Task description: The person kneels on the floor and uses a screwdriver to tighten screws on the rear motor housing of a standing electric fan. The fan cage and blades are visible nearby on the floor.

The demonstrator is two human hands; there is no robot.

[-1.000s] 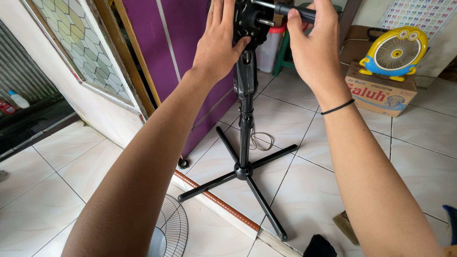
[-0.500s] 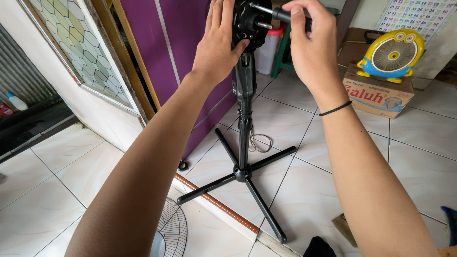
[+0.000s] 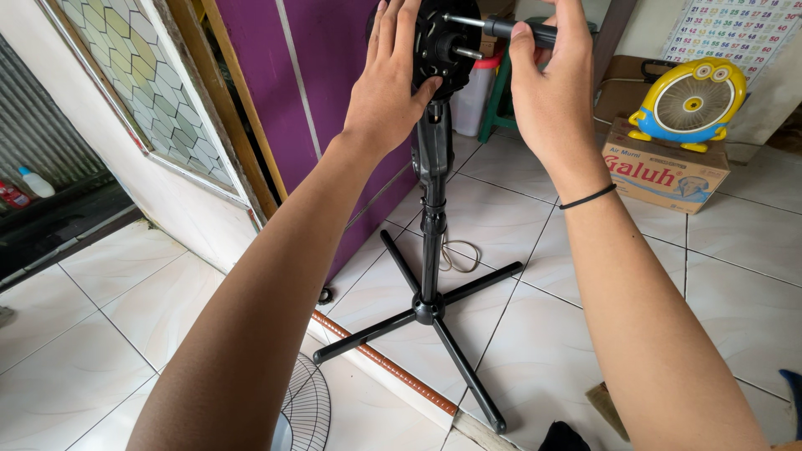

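A black stand fan without its blades and grille stands on a cross-shaped base (image 3: 428, 311) on the tiled floor, its pole (image 3: 432, 225) upright. My left hand (image 3: 387, 79) is wrapped around the left side of the round black motor head (image 3: 443, 46) at the top. My right hand (image 3: 551, 79) grips a black screwdriver handle (image 3: 522, 29) whose metal shaft points left into the front of the motor head. A black band circles my right wrist.
A white fan grille (image 3: 302, 411) lies on the floor near my left elbow. A purple door (image 3: 322, 92) stands behind the fan. A yellow toy-shaped small fan (image 3: 692, 100) sits on a cardboard box (image 3: 664, 174) at right. A power cord (image 3: 455, 255) loops behind the pole.
My view has shifted slightly. Both hands stay on the motor head and screwdriver, with my right hand turned a little on the handle.
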